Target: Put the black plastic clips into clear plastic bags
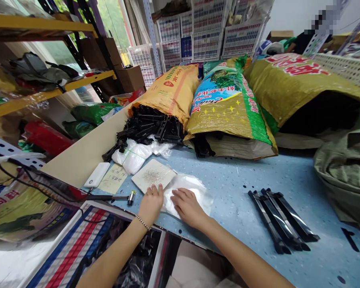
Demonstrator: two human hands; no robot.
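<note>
Both my hands rest on the near edge of a light blue table [237,188]. My left hand [151,202], with a bead bracelet at the wrist, lies with fingers stretched flat beside a white tray [153,176] that holds a heap of small metal pins. My right hand [186,206] lies flat, fingers spread, on a pile of clear plastic bags [195,192]. Neither hand grips anything.
A small hammer [120,197], a white power bank [96,175] and a paper slip [114,179] lie left of the tray. Black plastic bars [282,220] lie at the right. Woven sacks [174,92] [228,104] spill black parts [150,126] at the back. Shelves and crates stand behind.
</note>
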